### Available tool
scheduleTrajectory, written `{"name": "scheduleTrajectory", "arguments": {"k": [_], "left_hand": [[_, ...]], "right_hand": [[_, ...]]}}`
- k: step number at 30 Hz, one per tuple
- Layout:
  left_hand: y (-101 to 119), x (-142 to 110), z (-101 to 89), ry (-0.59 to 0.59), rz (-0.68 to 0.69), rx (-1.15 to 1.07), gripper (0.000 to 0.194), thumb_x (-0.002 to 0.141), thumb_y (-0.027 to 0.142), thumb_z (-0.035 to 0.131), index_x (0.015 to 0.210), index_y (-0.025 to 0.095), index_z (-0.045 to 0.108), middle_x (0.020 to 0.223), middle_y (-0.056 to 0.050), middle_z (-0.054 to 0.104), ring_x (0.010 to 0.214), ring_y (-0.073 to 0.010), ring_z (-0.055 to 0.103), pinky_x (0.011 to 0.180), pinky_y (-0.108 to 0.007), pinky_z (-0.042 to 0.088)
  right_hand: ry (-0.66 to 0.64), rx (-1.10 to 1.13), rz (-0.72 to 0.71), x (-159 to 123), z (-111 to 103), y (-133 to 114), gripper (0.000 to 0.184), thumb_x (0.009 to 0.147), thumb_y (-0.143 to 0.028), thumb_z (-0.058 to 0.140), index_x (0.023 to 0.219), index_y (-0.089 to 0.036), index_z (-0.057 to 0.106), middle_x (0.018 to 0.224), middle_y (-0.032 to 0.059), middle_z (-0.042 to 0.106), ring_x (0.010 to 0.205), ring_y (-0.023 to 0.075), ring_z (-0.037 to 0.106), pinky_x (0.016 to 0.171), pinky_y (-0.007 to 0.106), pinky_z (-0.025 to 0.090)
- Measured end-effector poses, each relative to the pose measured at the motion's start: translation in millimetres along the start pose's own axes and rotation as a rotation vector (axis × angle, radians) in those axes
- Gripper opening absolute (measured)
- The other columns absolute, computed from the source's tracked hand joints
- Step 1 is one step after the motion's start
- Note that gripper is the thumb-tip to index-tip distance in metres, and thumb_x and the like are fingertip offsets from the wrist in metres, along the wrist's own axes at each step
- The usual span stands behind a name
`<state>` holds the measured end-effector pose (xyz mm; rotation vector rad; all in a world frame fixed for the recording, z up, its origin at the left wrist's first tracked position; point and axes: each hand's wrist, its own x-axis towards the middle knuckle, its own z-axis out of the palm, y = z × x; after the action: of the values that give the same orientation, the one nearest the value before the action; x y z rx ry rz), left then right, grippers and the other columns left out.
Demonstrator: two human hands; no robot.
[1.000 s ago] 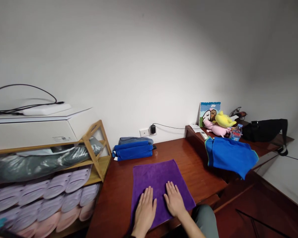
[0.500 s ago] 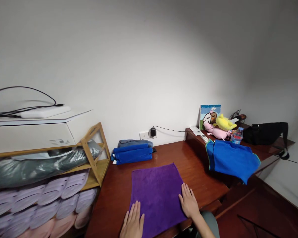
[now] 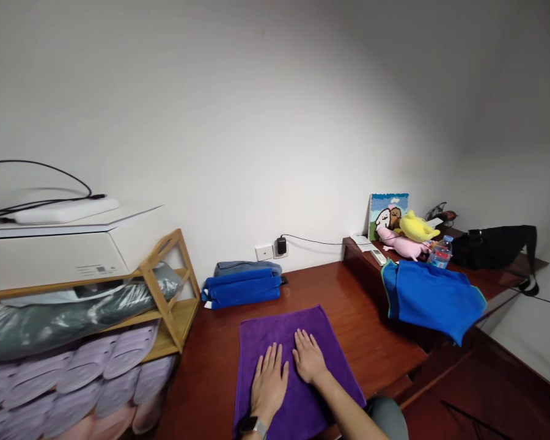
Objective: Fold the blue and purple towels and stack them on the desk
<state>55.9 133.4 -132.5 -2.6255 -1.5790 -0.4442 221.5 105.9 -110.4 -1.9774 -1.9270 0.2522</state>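
Purple cloth: it lies spread in a single sheet on the counter [image 3: 206, 366], beneath both hands; the purple cloth [image 3: 302, 406] runs out of view at the bottom, so its near left corner cannot be told.
Left hand: palm down on the cloth's left half, the left hand [image 3: 269, 380] wears a watch [image 3: 253, 426] at the wrist.
Right hand: the right hand [image 3: 308, 357] rests palm down just beside it, near the cloth's middle.
Fingers: on both hands they are stretched out flat, the left ones lying close together with the thumb apart, the right ones slightly spread; none is clamped on anything.
Change: half a second ago the hands were well apart at the cloth's two side edges; now they are close together again, further in, while the cloth seems to lie as it did.
Meaning: this looks like repeated smoothing, the sheet being pressed flat rather than picked up.
Blue cloths: a folded blue bundle [image 3: 245, 290] sits by the wall, and a loose blue cloth [image 3: 433, 296] drapes over the raised ledge [image 3: 362, 260] at right.
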Motion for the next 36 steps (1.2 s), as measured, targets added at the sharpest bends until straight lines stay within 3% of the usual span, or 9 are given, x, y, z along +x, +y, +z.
{"name": "scheduleTrajectory", "arguments": {"k": [3,9,12,15,18,21,27,31,36], "left_hand": [[-27,-15,13.4,0.072,-0.105,0.039,0.066,0.101,0.043,0.03,0.154,0.01,0.053,0.163,-0.016,0.048,0.152,-0.0297,0.047,0.128,-0.052,0.036],[-81,-62,26.0,0.121,-0.192,0.111,0.071,0.098,0.04,0.024,0.148,0.001,0.057,0.159,-0.02,0.053,0.148,-0.0337,0.051,0.125,-0.056,0.038],[-79,-60,23.4,0.151,-0.193,0.115,0.068,0.099,0.035,0.023,0.147,0.003,0.06,0.156,-0.02,0.056,0.147,-0.0332,0.053,0.125,-0.055,0.038],[-53,-29,11.3,0.153,-0.085,0.047,0.063,0.102,0.034,0.026,0.153,0.01,0.054,0.162,-0.015,0.052,0.151,-0.0293,0.048,0.126,-0.051,0.038],[-19,11,-1.1,0.052,0.095,-0.041,0.059,0.104,0.034,0.029,0.158,0.017,0.048,0.166,-0.01,0.047,0.156,-0.0254,0.041,0.129,-0.049,0.035],[-5,33,-2.9,-0.062,0.116,-0.07,0.059,0.105,0.039,0.032,0.159,0.021,0.046,0.167,-0.009,0.045,0.156,-0.025,0.04,0.129,-0.049,0.033],[-51,18,7.1,-0.017,-0.155,0.014,0.069,0.103,0.044,0.027,0.159,0.007,0.043,0.169,-0.017,0.038,0.158,-0.0301,0.037,0.131,-0.053,0.029],[-90,-1,9.4,0.015,-0.212,0.026,0.07,0.101,0.04,0.023,0.156,0.003,0.046,0.166,-0.018,0.044,0.155,-0.0303,0.042,0.13,-0.053,0.031],[-96,-5,8.7,0.064,-0.195,-0.006,0.069,0.101,0.037,0.025,0.152,0.0,0.051,0.161,-0.022,0.05,0.152,-0.0317,0.046,0.128,-0.052,0.034]], "right_hand": [[0.005,-0.044,0.098,-6,-1,26,0.063,0.109,-0.039,0.027,0.166,-0.015,0.034,0.172,0.0093,0.029,0.161,0.0242,0.025,0.133,0.048,0.017],[-0.055,-0.124,0.309,-31,-31,79,0.069,0.109,-0.045,0.024,0.167,-0.008,0.028,0.173,0.0112,0.021,0.162,0.0256,0.02,0.133,0.048,0.015],[-0.035,-0.127,0.295,-30,-37,76,0.07,0.109,-0.047,0.023,0.166,-0.008,0.03,0.173,0.0107,0.022,0.162,0.0252,0.019,0.133,0.046,0.014],[0.018,-0.088,0.211,-14,-31,49,0.068,0.109,-0.046,0.024,0.167,-0.011,0.032,0.173,0.0093,0.024,0.162,0.0239,0.019,0.133,0.044,0.014],[-0.013,-0.035,0.105,10,-21,17,0.066,0.109,-0.042,0.022,0.167,-0.011,0.032,0.173,0.0093,0.026,0.162,0.0233,0.02,0.133,0.044,0.014],[-0.073,-0.018,0.06,26,-12,4,0.066,0.109,-0.042,0.02,0.167,-0.01,0.03,0.173,0.0102,0.027,0.163,0.0236,0.02,0.133,0.046,0.013],[-0.064,-0.108,0.255,14,-23,62,0.069,0.109,-0.045,0.023,0.168,-0.009,0.025,0.175,0.0121,0.02,0.163,0.0237,0.016,0.133,0.045,0.009],[-0.082,-0.113,0.317,-3,-42,103,0.07,0.109,-0.047,0.022,0.169,-0.01,0.023,0.175,0.0107,0.019,0.163,0.0225,0.016,0.133,0.044,0.011],[-0.018,-0.099,0.308,-1,-43,90,0.07,0.109,-0.047,0.024,0.168,-0.009,0.028,0.175,0.0113,0.02,0.164,0.0246,0.015,0.133,0.045,0.012]]}}
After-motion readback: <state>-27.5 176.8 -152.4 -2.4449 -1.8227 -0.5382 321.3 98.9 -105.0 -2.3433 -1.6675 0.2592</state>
